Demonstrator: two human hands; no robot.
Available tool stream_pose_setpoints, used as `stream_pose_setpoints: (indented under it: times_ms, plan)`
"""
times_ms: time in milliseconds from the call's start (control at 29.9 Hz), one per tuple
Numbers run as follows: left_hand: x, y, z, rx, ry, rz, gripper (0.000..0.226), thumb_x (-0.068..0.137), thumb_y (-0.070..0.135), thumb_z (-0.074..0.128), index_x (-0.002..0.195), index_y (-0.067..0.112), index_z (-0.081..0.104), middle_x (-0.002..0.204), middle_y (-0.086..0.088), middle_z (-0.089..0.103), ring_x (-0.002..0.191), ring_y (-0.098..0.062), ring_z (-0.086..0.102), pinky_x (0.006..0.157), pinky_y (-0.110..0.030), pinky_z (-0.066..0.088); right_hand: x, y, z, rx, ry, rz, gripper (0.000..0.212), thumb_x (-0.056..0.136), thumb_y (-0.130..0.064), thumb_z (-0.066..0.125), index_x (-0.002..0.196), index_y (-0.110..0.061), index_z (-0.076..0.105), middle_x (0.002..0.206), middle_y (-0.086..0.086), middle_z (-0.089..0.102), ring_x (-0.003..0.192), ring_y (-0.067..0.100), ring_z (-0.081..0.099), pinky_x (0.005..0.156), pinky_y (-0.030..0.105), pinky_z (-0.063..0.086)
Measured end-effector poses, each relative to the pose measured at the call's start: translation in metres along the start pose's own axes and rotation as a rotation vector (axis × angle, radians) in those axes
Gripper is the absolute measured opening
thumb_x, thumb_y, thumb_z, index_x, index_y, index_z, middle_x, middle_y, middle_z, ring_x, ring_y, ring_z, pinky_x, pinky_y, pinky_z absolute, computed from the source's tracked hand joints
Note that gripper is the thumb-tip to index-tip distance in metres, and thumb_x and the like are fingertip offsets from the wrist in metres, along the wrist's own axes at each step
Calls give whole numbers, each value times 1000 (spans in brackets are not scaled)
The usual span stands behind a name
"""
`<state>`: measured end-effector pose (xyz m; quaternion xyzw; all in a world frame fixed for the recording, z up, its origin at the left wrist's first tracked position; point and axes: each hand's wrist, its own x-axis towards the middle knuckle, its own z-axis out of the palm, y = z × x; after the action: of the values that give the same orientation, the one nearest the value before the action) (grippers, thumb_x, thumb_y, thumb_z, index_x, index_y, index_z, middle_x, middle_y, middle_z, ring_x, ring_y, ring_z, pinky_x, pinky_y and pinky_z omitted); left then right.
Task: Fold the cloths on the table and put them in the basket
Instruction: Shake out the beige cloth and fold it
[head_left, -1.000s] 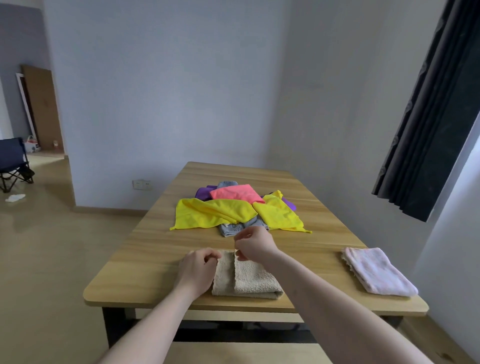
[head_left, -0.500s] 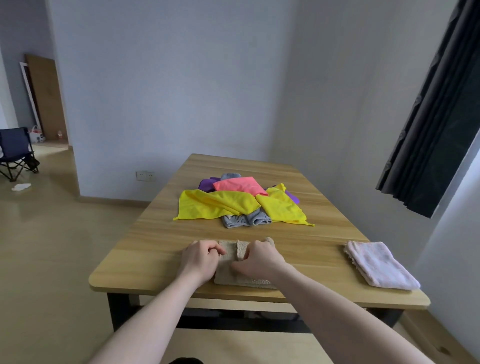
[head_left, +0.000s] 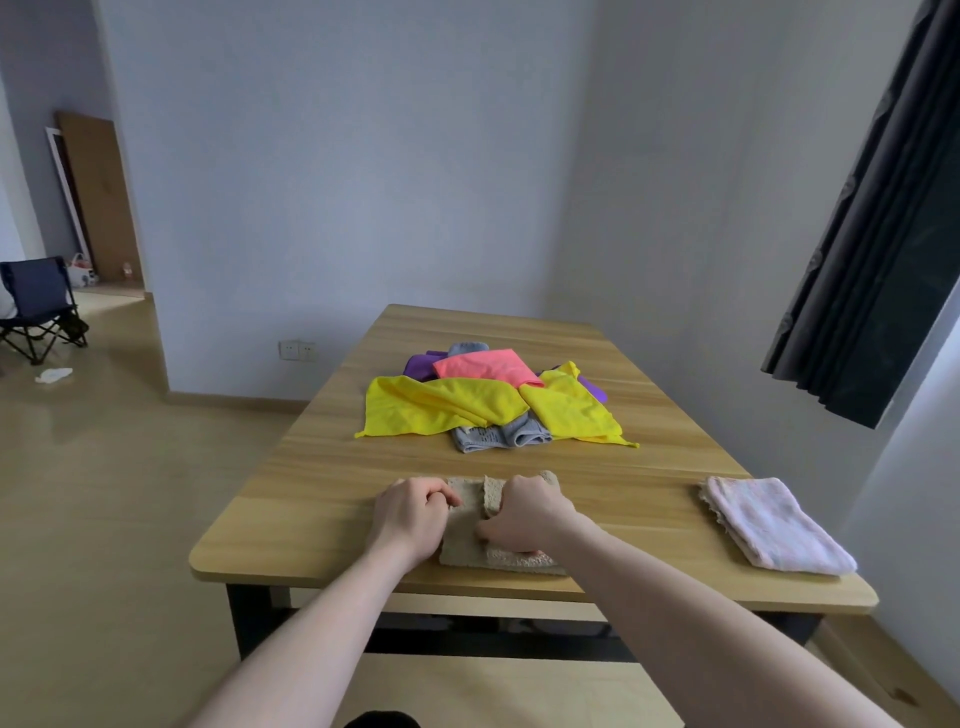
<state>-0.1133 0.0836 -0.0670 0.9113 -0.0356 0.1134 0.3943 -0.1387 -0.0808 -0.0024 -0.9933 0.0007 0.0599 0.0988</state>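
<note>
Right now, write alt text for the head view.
Both hands, left hand and right hand, grip a beige cloth at the near edge of a wooden table. A pile of unfolded cloths lies farther back; a folded pink cloth lies at right.

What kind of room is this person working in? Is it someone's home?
Probably a sparsely furnished room in a home or flat: a wooden table against plain walls, a dark curtain at a window, a folding chair in the next room, and household cloths piled for folding.
</note>
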Motion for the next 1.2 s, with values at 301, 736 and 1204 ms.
stream_pose_setpoints:
  times_ms: [301, 736, 1204]
  plan:
    - [3, -2, 1, -17, 7, -11, 38, 83, 29, 39, 86, 43, 74, 105, 17, 75, 107, -16, 63, 91, -30, 51, -2, -4, -8, 142, 204, -32, 25, 82, -32, 57, 93, -12, 68, 92, 8, 69, 86, 32, 65, 77, 37, 57]
    - [1, -1, 2, -61, 61, -28, 32, 95, 42, 50, 79, 24, 70, 79, 9, 72, 83, -21, 64, 71, -33, 50, -3, 0, 6, 395, 190, -100, 23, 73, -40, 59, 86, -29, 73, 79, -5, 72, 75, 18, 68, 65, 34, 59]
    - [-2, -2, 4, 25, 77, 29, 32, 74, 54, 73, 96, 36, 58, 74, 17, 67, 75, -1, 63, 68, -28, 50, 2, 66, -8, 635, -87, 300, 50, 72, -44, 80, 107, -10, 69, 94, 7, 67, 68, 20, 60, 53, 25, 51]
